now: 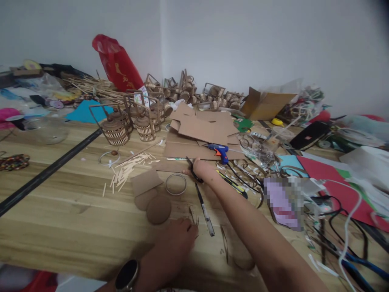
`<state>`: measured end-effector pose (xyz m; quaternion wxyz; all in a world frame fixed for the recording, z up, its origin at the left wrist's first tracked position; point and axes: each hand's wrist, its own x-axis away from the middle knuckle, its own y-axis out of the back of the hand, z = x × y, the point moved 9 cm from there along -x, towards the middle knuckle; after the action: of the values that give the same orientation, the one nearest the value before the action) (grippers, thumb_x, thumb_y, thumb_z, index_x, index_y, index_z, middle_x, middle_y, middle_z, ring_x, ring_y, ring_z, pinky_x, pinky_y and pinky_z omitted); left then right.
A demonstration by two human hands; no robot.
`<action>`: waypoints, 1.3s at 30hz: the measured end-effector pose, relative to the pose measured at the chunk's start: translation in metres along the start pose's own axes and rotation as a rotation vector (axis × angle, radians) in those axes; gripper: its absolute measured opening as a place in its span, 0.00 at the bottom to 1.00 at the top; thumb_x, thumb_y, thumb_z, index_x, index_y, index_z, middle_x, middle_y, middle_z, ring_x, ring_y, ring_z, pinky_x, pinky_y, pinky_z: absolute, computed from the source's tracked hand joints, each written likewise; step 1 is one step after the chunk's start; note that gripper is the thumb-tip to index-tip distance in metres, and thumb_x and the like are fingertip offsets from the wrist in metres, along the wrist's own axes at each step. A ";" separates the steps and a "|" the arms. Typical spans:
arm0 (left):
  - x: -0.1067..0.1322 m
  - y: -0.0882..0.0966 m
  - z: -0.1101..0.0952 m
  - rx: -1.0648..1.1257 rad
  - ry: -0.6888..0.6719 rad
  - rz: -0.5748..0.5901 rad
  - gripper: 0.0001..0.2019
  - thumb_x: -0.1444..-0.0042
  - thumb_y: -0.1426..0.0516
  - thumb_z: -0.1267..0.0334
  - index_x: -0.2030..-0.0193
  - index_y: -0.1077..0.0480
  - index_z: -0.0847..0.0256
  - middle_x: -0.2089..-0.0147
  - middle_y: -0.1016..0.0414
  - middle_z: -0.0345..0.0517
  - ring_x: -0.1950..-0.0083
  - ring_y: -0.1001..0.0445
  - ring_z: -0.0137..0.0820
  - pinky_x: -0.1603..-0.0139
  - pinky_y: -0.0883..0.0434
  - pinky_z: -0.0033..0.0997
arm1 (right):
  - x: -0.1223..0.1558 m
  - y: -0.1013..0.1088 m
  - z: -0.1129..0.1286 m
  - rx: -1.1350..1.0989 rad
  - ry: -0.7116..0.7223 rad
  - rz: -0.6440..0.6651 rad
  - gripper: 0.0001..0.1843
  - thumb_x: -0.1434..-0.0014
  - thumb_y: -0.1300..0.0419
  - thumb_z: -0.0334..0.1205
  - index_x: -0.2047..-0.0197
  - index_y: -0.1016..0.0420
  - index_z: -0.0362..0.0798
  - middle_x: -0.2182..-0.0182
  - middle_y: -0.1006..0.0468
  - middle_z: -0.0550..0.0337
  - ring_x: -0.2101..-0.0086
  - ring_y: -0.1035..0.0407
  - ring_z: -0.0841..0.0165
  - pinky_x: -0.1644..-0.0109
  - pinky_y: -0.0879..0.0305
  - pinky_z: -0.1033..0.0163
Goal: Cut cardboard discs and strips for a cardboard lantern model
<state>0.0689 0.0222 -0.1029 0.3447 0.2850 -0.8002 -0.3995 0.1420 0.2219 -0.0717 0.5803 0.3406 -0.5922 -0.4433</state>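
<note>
My right hand (203,170) reaches forward across the wooden table (60,211), its fingers closed on the black handles of a pair of scissors (193,169). Just ahead of it lie a blue glue gun (219,151) and flat cardboard sheets (200,129). My left hand (178,241), with a dark watch (127,275) on the wrist, rests near the front edge with its fingers curled. Thin brown strips (192,215) stick out by its fingertips. A craft knife (205,211) lies between the two hands. Round cardboard discs (158,209) and a metal ring (175,184) lie to the left.
Small wicker lanterns (115,129) stand behind a scatter of pale sticks (126,172). A black bar (45,172) runs diagonally at left. Cables, coloured paper (328,174) and clutter crowd the right side. A red bag (118,65) leans on the white wall.
</note>
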 end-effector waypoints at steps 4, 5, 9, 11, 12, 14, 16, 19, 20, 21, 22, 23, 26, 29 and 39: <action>0.002 0.003 0.001 0.051 0.027 0.000 0.15 0.38 0.49 0.76 0.51 0.25 0.62 0.48 0.22 0.54 0.47 0.26 0.41 0.45 0.29 0.39 | 0.008 0.015 -0.004 0.003 0.030 -0.063 0.20 0.32 0.38 0.44 0.41 0.28 0.46 0.45 0.25 0.51 0.51 0.25 0.59 0.49 0.25 0.48; 0.002 0.003 0.001 0.058 0.025 -0.009 0.15 0.37 0.50 0.76 0.51 0.25 0.62 0.48 0.22 0.53 0.47 0.26 0.40 0.45 0.30 0.38 | 0.010 0.020 -0.004 0.006 0.031 -0.098 0.20 0.32 0.38 0.44 0.40 0.28 0.46 0.45 0.25 0.51 0.51 0.25 0.59 0.49 0.25 0.48; 0.002 0.001 0.004 0.092 0.043 -0.002 0.14 0.37 0.49 0.74 0.51 0.25 0.62 0.48 0.23 0.54 0.48 0.26 0.41 0.46 0.30 0.39 | 0.008 0.034 0.000 0.022 0.033 -0.200 0.20 0.32 0.37 0.45 0.40 0.29 0.45 0.44 0.25 0.49 0.50 0.26 0.58 0.48 0.26 0.48; 0.003 0.003 0.004 0.113 0.053 0.010 0.14 0.38 0.49 0.74 0.52 0.25 0.63 0.48 0.23 0.55 0.47 0.26 0.42 0.46 0.30 0.39 | 0.003 0.033 0.005 0.027 0.053 -0.183 0.20 0.32 0.37 0.44 0.40 0.28 0.45 0.44 0.25 0.50 0.50 0.26 0.58 0.48 0.26 0.48; 0.004 0.004 0.003 0.123 0.053 0.014 0.14 0.38 0.49 0.75 0.52 0.25 0.63 0.48 0.23 0.55 0.48 0.26 0.42 0.46 0.30 0.39 | 0.001 0.030 0.008 0.029 0.069 -0.157 0.20 0.32 0.37 0.44 0.41 0.28 0.46 0.44 0.25 0.50 0.51 0.26 0.58 0.48 0.25 0.48; 0.005 0.007 0.002 0.142 0.062 0.019 0.13 0.39 0.48 0.75 0.53 0.25 0.62 0.48 0.23 0.54 0.48 0.25 0.42 0.47 0.30 0.38 | 0.000 0.024 0.014 0.035 0.108 -0.089 0.19 0.32 0.38 0.44 0.41 0.28 0.47 0.44 0.25 0.51 0.51 0.26 0.59 0.49 0.25 0.48; 0.005 0.009 0.003 0.148 0.065 0.011 0.12 0.40 0.48 0.75 0.54 0.26 0.62 0.50 0.22 0.54 0.49 0.25 0.41 0.48 0.30 0.38 | 0.001 0.019 0.021 0.047 0.154 -0.014 0.20 0.32 0.37 0.44 0.41 0.28 0.46 0.44 0.25 0.50 0.51 0.26 0.59 0.49 0.25 0.48; 0.003 0.010 0.005 0.147 0.068 -0.018 0.12 0.40 0.47 0.75 0.55 0.26 0.60 0.51 0.22 0.51 0.50 0.25 0.40 0.48 0.31 0.36 | 0.008 0.020 0.026 0.069 0.218 0.070 0.19 0.32 0.38 0.44 0.41 0.28 0.46 0.44 0.25 0.50 0.51 0.25 0.59 0.49 0.25 0.49; 0.003 0.011 0.006 0.157 0.076 -0.025 0.12 0.41 0.47 0.75 0.55 0.27 0.60 0.51 0.21 0.50 0.50 0.25 0.40 0.49 0.31 0.36 | 0.012 0.023 0.026 0.075 0.236 0.077 0.19 0.32 0.38 0.44 0.41 0.28 0.46 0.44 0.25 0.50 0.51 0.25 0.59 0.49 0.25 0.49; 0.003 0.010 0.008 0.173 0.089 -0.027 0.12 0.41 0.47 0.75 0.55 0.27 0.60 0.51 0.21 0.50 0.50 0.25 0.40 0.49 0.31 0.36 | 0.018 0.027 0.023 0.081 0.248 0.071 0.19 0.31 0.38 0.44 0.41 0.28 0.47 0.44 0.25 0.51 0.51 0.26 0.59 0.49 0.25 0.48; 0.003 0.010 0.009 0.194 0.104 -0.027 0.12 0.42 0.46 0.75 0.54 0.27 0.60 0.51 0.21 0.50 0.50 0.25 0.40 0.49 0.31 0.36 | 0.025 0.032 0.019 0.084 0.256 0.052 0.18 0.31 0.38 0.45 0.41 0.27 0.47 0.44 0.25 0.51 0.51 0.26 0.59 0.49 0.25 0.48; 0.004 0.010 0.011 0.217 0.116 -0.027 0.13 0.42 0.46 0.75 0.54 0.27 0.60 0.50 0.21 0.50 0.49 0.26 0.40 0.48 0.31 0.37 | 0.034 0.038 0.011 0.087 0.261 0.025 0.18 0.31 0.38 0.45 0.42 0.27 0.47 0.44 0.25 0.51 0.51 0.26 0.59 0.48 0.26 0.49; 0.006 0.013 0.017 0.313 0.148 -0.069 0.19 0.43 0.46 0.75 0.46 0.28 0.61 0.45 0.22 0.52 0.44 0.27 0.41 0.42 0.33 0.38 | 0.080 0.046 -0.026 0.092 0.251 -0.064 0.16 0.29 0.43 0.45 0.47 0.23 0.43 0.49 0.20 0.46 0.48 0.26 0.56 0.46 0.31 0.56; 0.009 0.020 0.023 0.435 0.170 -0.171 0.23 0.44 0.44 0.74 0.41 0.29 0.62 0.42 0.23 0.54 0.41 0.27 0.41 0.38 0.35 0.38 | 0.144 0.013 -0.079 0.112 0.198 -0.026 0.10 0.36 0.37 0.44 0.60 0.21 0.47 0.61 0.16 0.48 0.58 0.21 0.53 0.59 0.32 0.59; 0.001 0.002 -0.001 1.001 0.097 -0.167 0.06 0.52 0.42 0.61 0.69 0.29 0.60 0.69 0.26 0.41 0.64 0.27 0.35 0.60 0.32 0.31 | 0.220 -0.114 -0.141 -0.473 0.285 -0.395 0.13 0.33 0.49 0.41 0.68 0.30 0.52 0.70 0.23 0.56 0.69 0.24 0.61 0.64 0.30 0.60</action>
<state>0.0682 0.0217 -0.1009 0.1696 0.4965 -0.8511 0.0207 0.2477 -0.0406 -0.1009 0.6229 0.3631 -0.3084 -0.6205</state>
